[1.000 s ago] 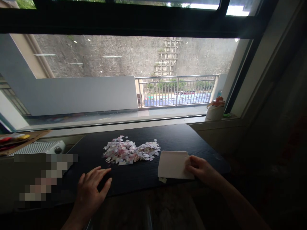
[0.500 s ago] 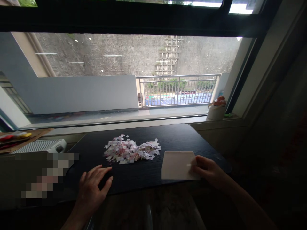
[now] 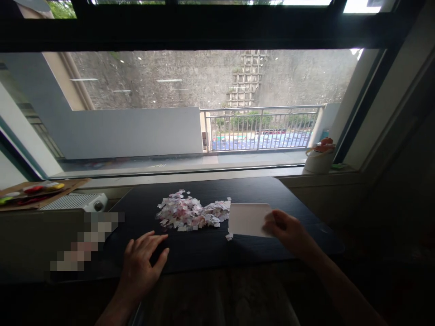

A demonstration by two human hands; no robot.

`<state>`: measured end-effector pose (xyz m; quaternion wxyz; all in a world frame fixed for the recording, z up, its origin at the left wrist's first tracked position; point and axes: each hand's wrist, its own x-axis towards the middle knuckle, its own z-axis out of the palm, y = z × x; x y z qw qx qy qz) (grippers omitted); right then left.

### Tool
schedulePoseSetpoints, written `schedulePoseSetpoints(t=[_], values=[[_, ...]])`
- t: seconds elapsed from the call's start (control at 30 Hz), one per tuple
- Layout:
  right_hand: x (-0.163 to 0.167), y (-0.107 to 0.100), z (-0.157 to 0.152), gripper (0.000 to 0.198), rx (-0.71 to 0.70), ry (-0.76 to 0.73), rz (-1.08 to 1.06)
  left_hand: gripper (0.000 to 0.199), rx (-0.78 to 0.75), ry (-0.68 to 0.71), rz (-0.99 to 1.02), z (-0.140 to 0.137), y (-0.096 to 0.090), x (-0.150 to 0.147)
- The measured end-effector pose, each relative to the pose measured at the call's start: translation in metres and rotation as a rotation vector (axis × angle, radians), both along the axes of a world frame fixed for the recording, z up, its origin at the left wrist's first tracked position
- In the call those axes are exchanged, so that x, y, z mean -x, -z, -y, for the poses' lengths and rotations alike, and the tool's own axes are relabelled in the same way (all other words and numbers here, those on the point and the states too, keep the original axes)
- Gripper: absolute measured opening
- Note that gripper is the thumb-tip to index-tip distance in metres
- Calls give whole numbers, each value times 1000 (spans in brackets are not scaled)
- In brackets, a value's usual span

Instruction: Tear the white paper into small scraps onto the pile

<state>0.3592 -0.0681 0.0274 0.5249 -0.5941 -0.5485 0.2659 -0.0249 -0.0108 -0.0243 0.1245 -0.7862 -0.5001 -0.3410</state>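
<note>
On the black table [image 3: 200,253] lies a heap of small cut paper pieces [image 3: 180,210], white with some pinkish ones, spread in two joined mounds. My right hand [image 3: 283,231] pinches the right edge of a flat white rectangular board [image 3: 249,219] with rounded corners. Its left edge comes up against the right end of the heap. A few loose paper pieces [image 3: 229,236] show below its lower left corner. My left hand [image 3: 144,258] rests palm down at the table's front left, fingers spread, holding nothing, just short of the heap.
A white pot with an orange top [image 3: 319,156] stands on the window sill [image 3: 210,174]. At the left are a white ridged appliance [image 3: 78,202] and cardboard with colourful items [image 3: 44,190]. A large window rises behind the table.
The white board in my right hand has moved left and away from me, up to the paper heap. Loose pieces now show at its corner. My left hand stays by the heap; the view shifted slightly.
</note>
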Motion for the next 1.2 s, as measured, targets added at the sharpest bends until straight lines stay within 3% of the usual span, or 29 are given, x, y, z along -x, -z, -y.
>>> schedulePoseSetpoints(t=[0.13,0.37,0.6,0.87,1.07,1.2], values=[[-6,-2,3,18,-21,61,8,27,-4,-6,-4,0,-2,0],[2,6,-12,17,-27,39,0,28,12,-10,-8,-1,1,1],[31,5,-19,17,0,-61,-33,27,24,-23,-13,1,-1,-1],[18,4,-8,19,5,-45,-72,27,28,-28,-5,2,-1,-2],[33,5,-10,17,39,-174,-39,26,40,-23,3,3,-1,-3],[27,1,-1,19,-6,-71,-88,27,60,-29,6,3,-2,-4]])
